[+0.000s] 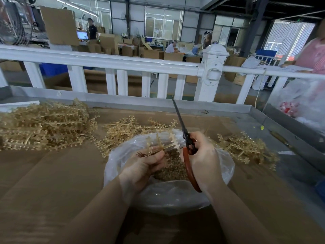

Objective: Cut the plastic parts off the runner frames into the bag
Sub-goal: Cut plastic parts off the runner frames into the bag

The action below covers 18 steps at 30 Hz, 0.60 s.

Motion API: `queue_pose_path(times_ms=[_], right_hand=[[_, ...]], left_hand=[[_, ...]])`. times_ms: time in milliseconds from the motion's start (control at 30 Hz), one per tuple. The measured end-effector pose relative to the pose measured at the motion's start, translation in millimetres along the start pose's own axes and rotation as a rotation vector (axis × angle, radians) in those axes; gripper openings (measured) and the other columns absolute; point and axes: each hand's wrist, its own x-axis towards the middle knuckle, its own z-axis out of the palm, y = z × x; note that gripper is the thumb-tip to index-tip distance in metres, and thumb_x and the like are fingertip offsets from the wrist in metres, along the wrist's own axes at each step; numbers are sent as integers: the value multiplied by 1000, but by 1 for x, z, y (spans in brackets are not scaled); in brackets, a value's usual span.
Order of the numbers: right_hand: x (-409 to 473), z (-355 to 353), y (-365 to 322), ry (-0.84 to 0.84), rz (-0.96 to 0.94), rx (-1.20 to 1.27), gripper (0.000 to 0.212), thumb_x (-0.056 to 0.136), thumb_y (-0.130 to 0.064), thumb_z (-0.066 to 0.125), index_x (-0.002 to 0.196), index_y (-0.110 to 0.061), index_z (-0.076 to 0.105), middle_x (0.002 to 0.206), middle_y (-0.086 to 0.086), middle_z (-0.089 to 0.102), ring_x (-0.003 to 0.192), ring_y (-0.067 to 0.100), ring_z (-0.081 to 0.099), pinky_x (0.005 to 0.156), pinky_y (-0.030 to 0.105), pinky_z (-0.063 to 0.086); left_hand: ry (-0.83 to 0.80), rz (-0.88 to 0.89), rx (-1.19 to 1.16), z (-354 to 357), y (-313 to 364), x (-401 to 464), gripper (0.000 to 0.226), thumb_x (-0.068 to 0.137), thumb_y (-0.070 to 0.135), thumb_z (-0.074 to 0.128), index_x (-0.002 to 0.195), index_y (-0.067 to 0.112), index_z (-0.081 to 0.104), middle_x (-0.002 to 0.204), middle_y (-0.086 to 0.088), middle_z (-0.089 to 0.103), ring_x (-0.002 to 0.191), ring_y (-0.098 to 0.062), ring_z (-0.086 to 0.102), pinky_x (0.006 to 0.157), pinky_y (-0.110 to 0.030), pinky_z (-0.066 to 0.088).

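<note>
My left hand (146,164) grips a beige runner frame (163,142) by its stem, holding it over the open clear plastic bag (168,196). Small cut beige parts (171,170) lie heaped inside the bag. My right hand (204,155) holds scissors (184,136) with orange-red handles. Their dark blades are closed and point up and away, just right of the frame. The frame's branches stand up between my two hands.
Piles of beige runner frames lie at the left (45,124), behind the bag (123,131) and at the right (246,148) on the cardboard-covered table (52,182). A white railing (109,60) runs along the far edge. Another person (314,53) stands at the right beside a plastic bag (302,103).
</note>
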Motion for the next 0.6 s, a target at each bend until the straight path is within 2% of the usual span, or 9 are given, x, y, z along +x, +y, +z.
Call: queue_pose_path(times_ms=[100, 200, 300, 500, 600], right_hand=[[-2, 0, 2, -40, -28, -59, 20, 82, -21, 73, 94, -24, 57, 71, -15, 59, 73, -1, 58, 61, 12, 44], [-8, 0, 3, -106, -67, -107, 22, 81, -38, 71, 90, -27, 54, 70, -16, 55, 71, 0, 56, 62, 13, 40], [-14, 0, 3, -185, -96, -193, 25, 81, -49, 65, 93, -33, 51, 80, -15, 59, 79, -3, 55, 65, 11, 41], [-21, -5, 8, -297, -112, -367, 30, 80, -57, 60, 91, -31, 49, 80, -11, 57, 79, 2, 52, 63, 14, 38], [-22, -5, 11, -314, -126, -394, 33, 79, -57, 61, 90, -29, 48, 77, -12, 54, 79, 3, 50, 61, 11, 34]], left_hand=[[99, 13, -93, 0, -2, 3, 9, 82, -6, 59, 87, 1, 62, 67, -5, 63, 57, -10, 63, 56, -19, 56], [143, 10, -181, 0, -1, 3, 12, 83, -7, 58, 87, 1, 65, 70, -7, 68, 63, -12, 66, 59, -22, 58], [162, 18, -234, 1, 0, 2, 12, 84, -7, 57, 88, 1, 65, 68, -6, 69, 61, -11, 68, 58, -22, 58], [247, 38, -315, 2, 0, 5, 10, 86, -3, 59, 88, 5, 65, 67, -3, 69, 56, -8, 67, 60, -21, 58], [264, 35, -347, 3, 1, 5, 11, 87, -2, 58, 91, 6, 65, 67, -2, 69, 55, -7, 66, 58, -19, 56]])
